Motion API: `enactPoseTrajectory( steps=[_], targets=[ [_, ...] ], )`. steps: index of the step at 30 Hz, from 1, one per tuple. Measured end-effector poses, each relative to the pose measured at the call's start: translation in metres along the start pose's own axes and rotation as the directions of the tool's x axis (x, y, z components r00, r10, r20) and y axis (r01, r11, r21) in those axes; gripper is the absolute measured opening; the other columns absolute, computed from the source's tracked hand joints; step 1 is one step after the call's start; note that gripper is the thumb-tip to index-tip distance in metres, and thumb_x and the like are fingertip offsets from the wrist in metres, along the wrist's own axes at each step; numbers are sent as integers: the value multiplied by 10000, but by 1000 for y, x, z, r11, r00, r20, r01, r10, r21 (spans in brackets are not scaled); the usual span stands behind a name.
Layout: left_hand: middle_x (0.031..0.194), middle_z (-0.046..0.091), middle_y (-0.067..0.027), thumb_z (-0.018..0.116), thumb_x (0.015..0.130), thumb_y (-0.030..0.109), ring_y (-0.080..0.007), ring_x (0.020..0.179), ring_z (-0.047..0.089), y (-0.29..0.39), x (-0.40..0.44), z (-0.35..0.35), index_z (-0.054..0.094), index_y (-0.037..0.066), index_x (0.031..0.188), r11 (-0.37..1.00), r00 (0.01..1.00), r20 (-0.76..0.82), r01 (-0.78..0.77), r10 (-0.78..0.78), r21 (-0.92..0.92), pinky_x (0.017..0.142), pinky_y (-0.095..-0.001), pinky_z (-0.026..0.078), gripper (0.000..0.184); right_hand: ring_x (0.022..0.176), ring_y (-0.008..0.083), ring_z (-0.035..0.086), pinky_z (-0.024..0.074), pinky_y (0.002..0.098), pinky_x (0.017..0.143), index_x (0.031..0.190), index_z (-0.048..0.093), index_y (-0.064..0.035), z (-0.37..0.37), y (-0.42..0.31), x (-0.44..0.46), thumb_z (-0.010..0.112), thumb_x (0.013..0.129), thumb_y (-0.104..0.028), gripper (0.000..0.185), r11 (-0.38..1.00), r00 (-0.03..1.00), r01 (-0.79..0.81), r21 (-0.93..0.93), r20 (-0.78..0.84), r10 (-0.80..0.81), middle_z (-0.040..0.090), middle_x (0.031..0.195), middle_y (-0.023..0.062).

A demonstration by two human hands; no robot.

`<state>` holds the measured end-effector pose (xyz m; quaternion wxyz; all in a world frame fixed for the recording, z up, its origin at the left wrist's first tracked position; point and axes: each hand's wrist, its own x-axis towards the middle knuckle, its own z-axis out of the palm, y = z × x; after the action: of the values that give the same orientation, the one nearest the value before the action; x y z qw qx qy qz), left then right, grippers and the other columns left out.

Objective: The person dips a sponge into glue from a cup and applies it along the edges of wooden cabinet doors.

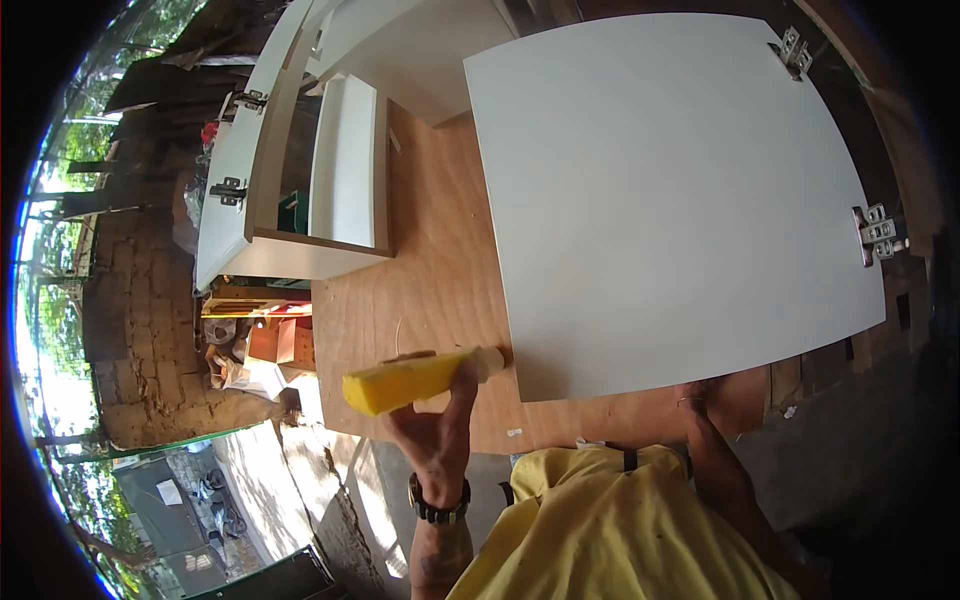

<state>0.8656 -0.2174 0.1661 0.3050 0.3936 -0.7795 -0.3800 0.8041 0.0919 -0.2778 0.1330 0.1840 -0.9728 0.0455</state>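
My left hand (436, 425), with a watch on its wrist, is closed around a long yellow block (410, 380) that looks like foam or sponge. The block's right end is pale, and I cannot make out what it is. That end is close to the left edge of a large white door panel (680, 210) with two metal hinges along its right side. Only the wrist and lower part of my right hand (693, 388) show, at the panel's near edge. Its fingers are hidden by the panel.
A plywood tabletop (430, 290) lies under the panel. To the left, a white cabinet (325, 255) has metal hinges and a drawer-like white box (345, 165) in it. Orange boxes (283, 342) sit below, near a brick wall (150, 370).
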Motion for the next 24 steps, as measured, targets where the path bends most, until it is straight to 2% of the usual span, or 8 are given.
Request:
enactPoseTrajectory(
  steps=[1, 2, 3, 5, 11, 14, 18, 24],
  targets=[
    [973, 596, -78, 786, 742, 15, -163, 885, 594, -1, -6, -6, 588, -17, 968, 999, 1000, 15, -20, 19, 35, 765, -297, 498, 302, 1236, 452, 421, 328, 564, 1039, 1308, 433, 51, 3, 0, -1, 597, 874, -417, 659, 1000, 1000, -2, 4, 0, 2, 440, 1317, 299],
    [991, 583, -82, 802, 722, 17, -167, 911, 586, 7, -15, -6, 575, -15, 1002, 999, 999, 35, -17, 18, -37, 774, -296, 501, 362, 1235, 452, 421, 328, 564, 1038, 1308, 433, 50, 1, -1, -1, 598, 874, -416, 658, 1000, 1000, -2, 1, 1, 2, 440, 1318, 299],
    [1009, 578, -86, 806, 709, -2, -171, 927, 584, 8, -25, -6, 561, -11, 1036, 995, 998, 30, 52, -50, -83, 789, -297, 506, 409, 1235, 452, 421, 329, 564, 1038, 1309, 433, 50, 1, -2, 0, 598, 874, -416, 658, 1000, 1000, -7, 3, 2, 7, 440, 1318, 299],
    [1023, 577, -89, 806, 703, -15, -170, 945, 584, 7, -32, -6, 553, -8, 1055, 1000, 995, 99, 22, -21, -6, 800, -301, 510, 434, 1235, 452, 422, 330, 564, 1037, 1309, 433, 50, 1, -3, 1, 598, 875, -415, 657, 1000, 1000, -7, 3, 3, 7, 439, 1319, 299],
    [976, 602, -80, 792, 722, -16, -168, 862, 605, 3, -18, 10, 580, -16, 1006, 994, 990, 123, -75, 65, 78, 784, -298, 511, 355, 1235, 452, 422, 333, 564, 1033, 1309, 433, 48, 3, -4, 1, 599, 875, -413, 655, 1000, 1000, 0, 10, 6, 0, 437, 1323, 298],
    [924, 620, -73, 789, 728, -14, -162, 816, 609, -4, -4, 19, 600, -24, 970, 996, 989, 134, -62, 54, 62, 751, -295, 505, 308, 1235, 452, 422, 335, 564, 1032, 1309, 432, 48, 4, -4, -2, 600, 875, -412, 654, 1000, 1000, 2, 16, 9, -2, 436, 1324, 298],
    [850, 648, -74, 780, 743, 0, -141, 760, 608, -1, 14, 31, 609, -32, 954, 998, 995, 98, -21, 28, -67, 714, -282, 486, 273, 1234, 451, 423, 337, 564, 1029, 1309, 432, 47, 3, -5, -2, 601, 875, -410, 652, 1000, 1000, -1, 19, 12, 1, 435, 1327, 297],
    [798, 654, -63, 759, 770, 49, -137, 731, 598, 2, 46, 42, 624, -34, 930, 997, 988, 147, -26, 36, -72, 715, -277, 473, 226, 1234, 451, 423, 341, 565, 1026, 1309, 432, 45, 0, -5, -2, 602, 876, -408, 650, 1000, 1000, -13, 26, 24, 13, 433, 1330, 297]
  ],
)
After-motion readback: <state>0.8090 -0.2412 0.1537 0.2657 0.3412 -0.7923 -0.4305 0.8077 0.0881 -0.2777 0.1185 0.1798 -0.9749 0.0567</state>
